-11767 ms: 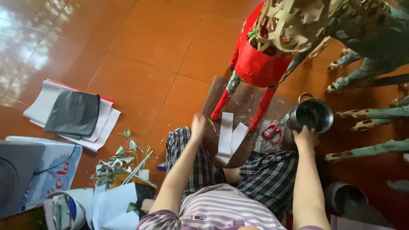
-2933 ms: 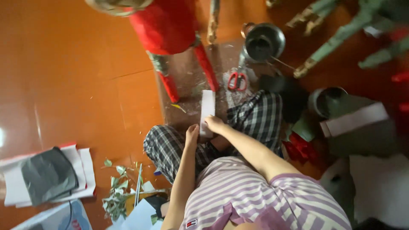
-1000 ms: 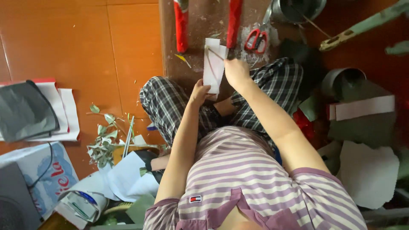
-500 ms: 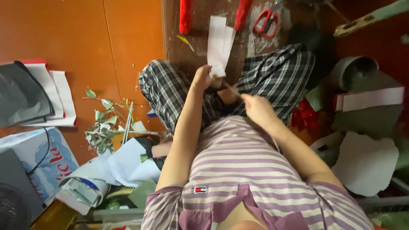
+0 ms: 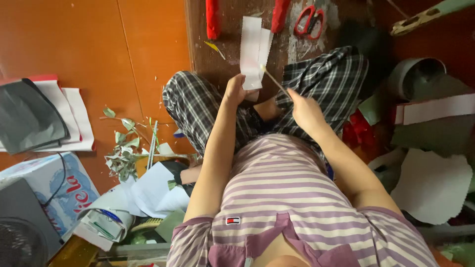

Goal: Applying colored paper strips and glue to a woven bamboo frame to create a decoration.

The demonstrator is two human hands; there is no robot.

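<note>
1. Over the lap, seen from above: the person sits cross-legged on the orange tiled floor (image 5: 74, 44) in checked trousers (image 5: 198, 109) and a striped shirt, both forearms stretched forward.
2. Left hand (image 5: 235, 91): fingers clenched on the lower edge of a white paper strip (image 5: 255, 49). The strip stands away from the hand, its far end over the brown board (image 5: 227, 59).
3. Right hand (image 5: 304, 106): fingers pinched round the near end of a thin stick (image 5: 274, 81), pale and slim. Its tip touches the right edge of the paper strip, or lies just against it; which one cannot be told.
4. The two hands sit near each other, apart, the stick slanting up and left between them.
5. On the board beyond the strip: two red legs (image 5: 213, 20) of some object, one to each side of the paper. Red-handled scissors (image 5: 309, 22) lie to the right, just beside the right-hand leg.
6. Right of the knee: a grey pot (image 5: 420, 79), then grey and white card pieces (image 5: 430, 183) overlapping on the floor.
7. Left of the person: a scatter of leafy twigs (image 5: 123, 153), white paper sheets under a dark grey sheet (image 5: 29, 116), a printed carton (image 5: 54, 188).
</note>
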